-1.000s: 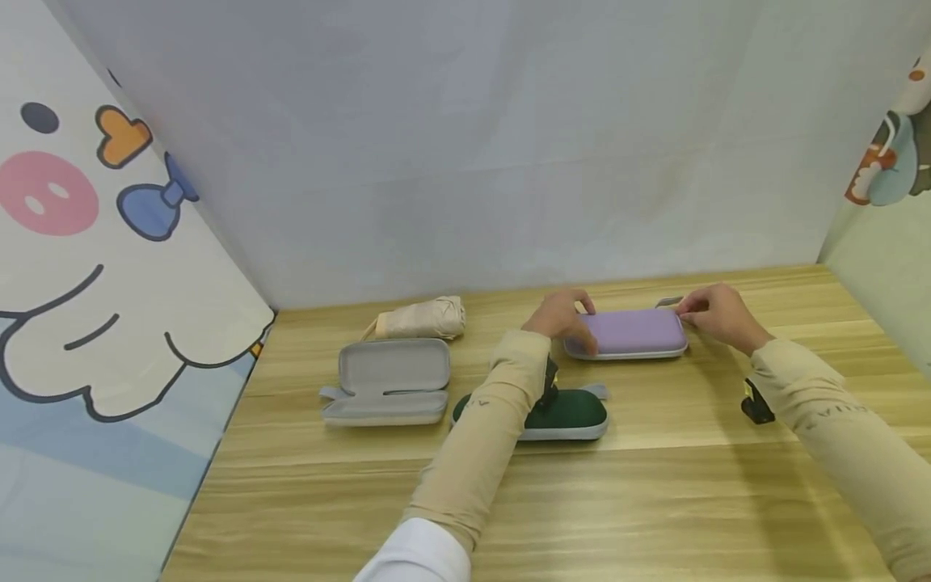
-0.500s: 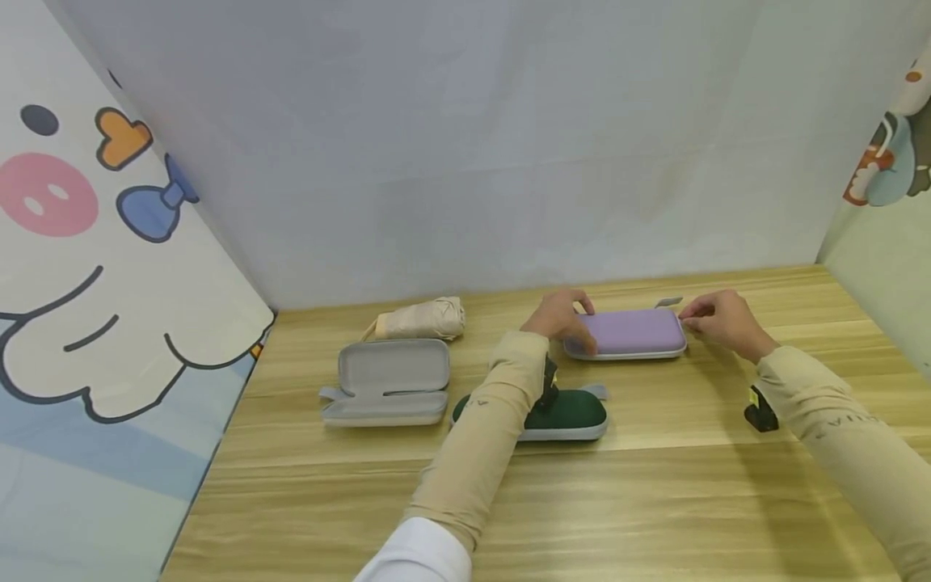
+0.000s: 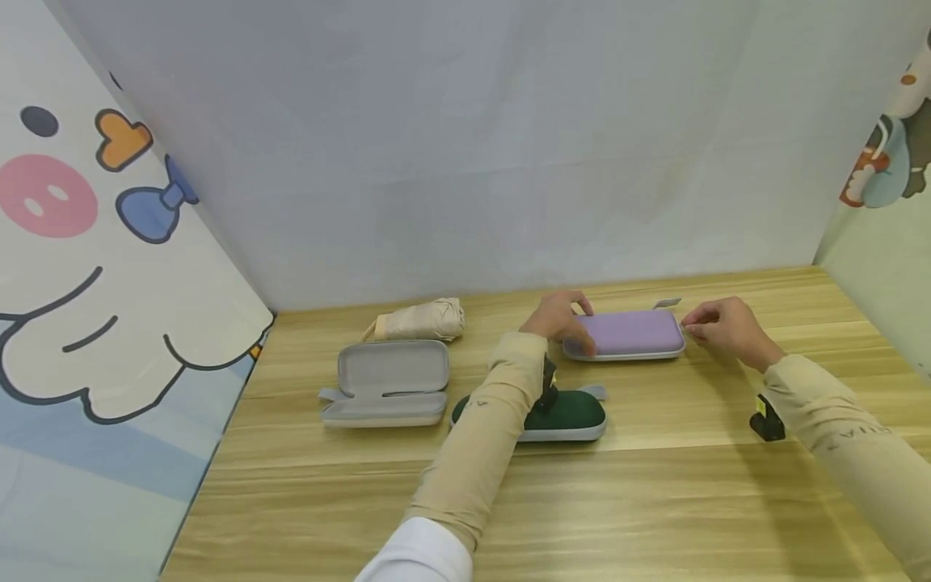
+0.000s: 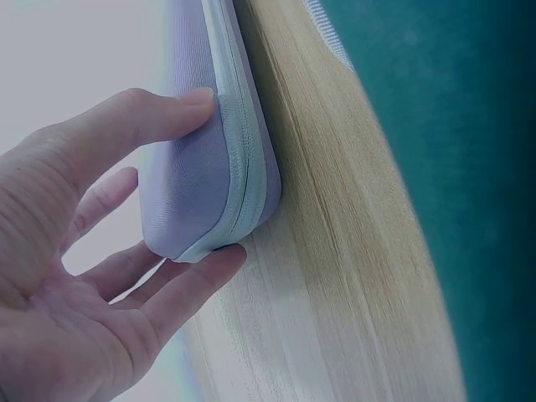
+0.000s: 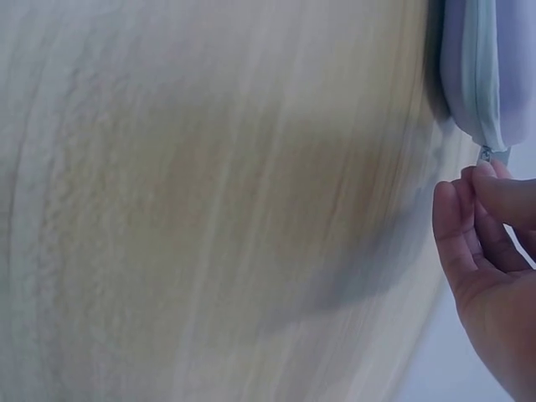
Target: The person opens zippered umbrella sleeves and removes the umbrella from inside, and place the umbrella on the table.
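Note:
A purple glasses case (image 3: 629, 333) with a pale zip band lies closed on the table. My left hand (image 3: 560, 318) holds its left end; in the left wrist view the thumb (image 4: 197, 105) presses on one face and the fingers lie round the end. At the opposite end, the thumb and fingers of my right hand (image 3: 730, 327) pinch the small zipper pull (image 5: 486, 154), mostly hidden by the fingertips. A grey strap (image 3: 666, 303) sticks out behind the case.
In front of the purple case lies a green glasses case (image 3: 570, 414), partly covered by my left forearm. Further left, a grey glasses case (image 3: 393, 368) stands open, with a rolled beige cloth bundle (image 3: 422, 319) behind it. A pale wall (image 3: 509, 162) borders the table's back.
My right hand has shifted slightly to the right and nearer, at the case's right end. The grey strap shows more beside it. My left hand and the case stay almost in place.

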The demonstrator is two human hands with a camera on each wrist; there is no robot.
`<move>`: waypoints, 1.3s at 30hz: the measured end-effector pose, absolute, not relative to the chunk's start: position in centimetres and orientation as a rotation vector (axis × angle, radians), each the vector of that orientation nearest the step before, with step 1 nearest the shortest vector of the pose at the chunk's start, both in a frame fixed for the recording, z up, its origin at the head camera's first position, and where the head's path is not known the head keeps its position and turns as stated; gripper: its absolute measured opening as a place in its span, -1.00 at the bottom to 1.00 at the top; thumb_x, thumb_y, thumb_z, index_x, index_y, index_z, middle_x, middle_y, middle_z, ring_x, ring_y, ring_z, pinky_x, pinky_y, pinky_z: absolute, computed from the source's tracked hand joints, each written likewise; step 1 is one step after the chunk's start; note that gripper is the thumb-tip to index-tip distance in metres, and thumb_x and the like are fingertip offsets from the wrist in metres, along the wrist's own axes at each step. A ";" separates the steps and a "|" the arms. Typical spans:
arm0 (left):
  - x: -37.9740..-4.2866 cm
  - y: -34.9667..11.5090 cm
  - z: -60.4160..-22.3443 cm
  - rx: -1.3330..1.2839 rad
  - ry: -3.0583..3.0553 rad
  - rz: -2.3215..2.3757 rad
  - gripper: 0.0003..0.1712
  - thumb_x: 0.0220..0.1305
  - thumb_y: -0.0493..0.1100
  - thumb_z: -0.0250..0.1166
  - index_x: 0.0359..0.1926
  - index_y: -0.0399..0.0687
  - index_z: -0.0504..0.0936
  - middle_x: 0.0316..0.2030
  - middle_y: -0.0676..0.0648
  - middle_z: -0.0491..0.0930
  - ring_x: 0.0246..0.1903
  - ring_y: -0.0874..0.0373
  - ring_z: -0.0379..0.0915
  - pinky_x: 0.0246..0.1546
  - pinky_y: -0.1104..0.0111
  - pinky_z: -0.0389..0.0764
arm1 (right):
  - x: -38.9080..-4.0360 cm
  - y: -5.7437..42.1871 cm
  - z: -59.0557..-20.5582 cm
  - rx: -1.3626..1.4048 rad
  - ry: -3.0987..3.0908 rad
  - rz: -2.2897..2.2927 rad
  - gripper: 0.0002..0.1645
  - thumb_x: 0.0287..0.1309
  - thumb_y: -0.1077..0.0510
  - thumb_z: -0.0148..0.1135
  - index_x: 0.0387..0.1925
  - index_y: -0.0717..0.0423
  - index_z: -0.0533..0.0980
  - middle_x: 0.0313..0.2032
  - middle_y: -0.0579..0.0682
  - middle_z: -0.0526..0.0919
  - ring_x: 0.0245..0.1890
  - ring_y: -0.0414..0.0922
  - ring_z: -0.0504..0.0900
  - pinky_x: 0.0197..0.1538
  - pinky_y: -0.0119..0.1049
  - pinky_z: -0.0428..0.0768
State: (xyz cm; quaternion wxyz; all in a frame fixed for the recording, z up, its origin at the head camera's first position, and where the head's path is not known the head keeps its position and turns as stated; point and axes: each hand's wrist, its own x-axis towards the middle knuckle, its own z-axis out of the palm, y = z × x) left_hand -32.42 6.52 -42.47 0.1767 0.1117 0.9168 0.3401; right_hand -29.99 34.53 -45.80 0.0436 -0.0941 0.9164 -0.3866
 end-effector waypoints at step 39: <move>-32.3 6.6 -42.4 0.276 2.585 0.994 -0.40 -0.35 -0.24 0.65 -0.18 0.06 0.58 -0.23 0.02 0.45 -0.39 0.13 0.36 -0.49 0.39 0.45 | -27.6 34.9 -45.7 -0.229 2.735 -1.312 -0.80 0.16 0.37 0.20 -0.24 0.51 0.57 -0.35 0.27 0.65 -0.49 -0.19 0.59 -0.41 -0.37 0.56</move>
